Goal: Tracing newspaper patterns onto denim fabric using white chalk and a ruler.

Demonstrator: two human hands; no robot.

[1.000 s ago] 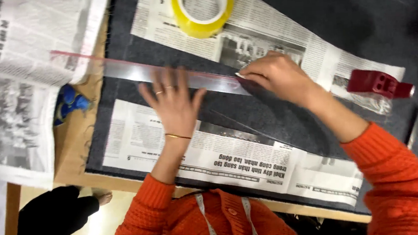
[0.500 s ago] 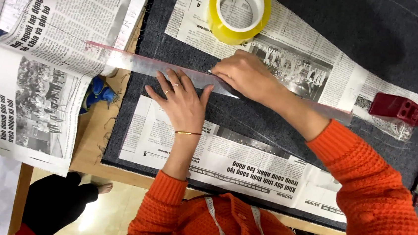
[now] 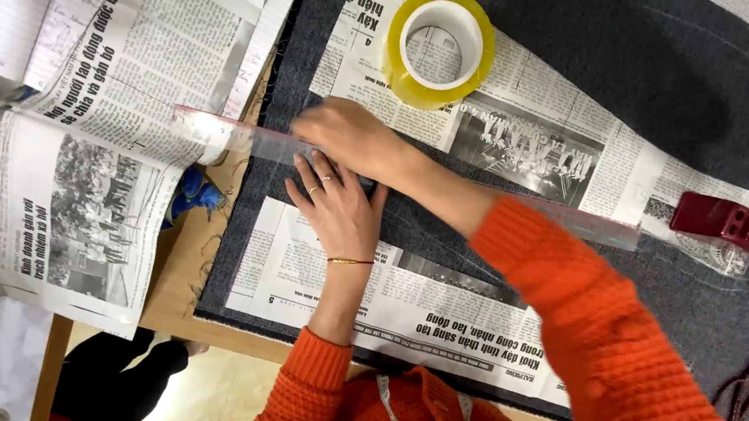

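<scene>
Left hand (image 3: 339,206) flat, fingers spread, palm down pressing the clear ruler (image 3: 244,140) onto the dark fabric (image 3: 612,58). Right hand (image 3: 353,139) crosses above it, fingers curled on the ruler edge; can't tell if it holds anything. Ruler runs diagonally across the fabric, between two newspaper pattern pieces (image 3: 453,302). Yellow tape roll (image 3: 440,47) just beyond the hands, on paper. Red tool (image 3: 730,223) far right. Open newspaper (image 3: 95,170) left, on the counter (image 3: 175,280).
</scene>
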